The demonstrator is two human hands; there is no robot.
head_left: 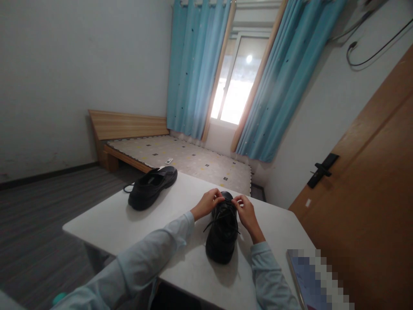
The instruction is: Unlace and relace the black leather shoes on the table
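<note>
**Black lace-up shoe, both hands at the laces**

Black leather shoe (223, 234) sits on the white table (112, 224), toe pointing away from the person, laces (215, 220) loose across the tongue. The left hand (208, 203) and right hand (247, 212) meet at its far end, fingers pinched shut on what looks like lace ends, though the grip itself is too small to see clearly. Judging by this, lacing or tying is under way; the next pull likely needs even tension from both sides. A second black shoe (151, 186) lies well apart to the left. Beyond stand a bed (180, 157) and blue curtains (196, 69).
</note>
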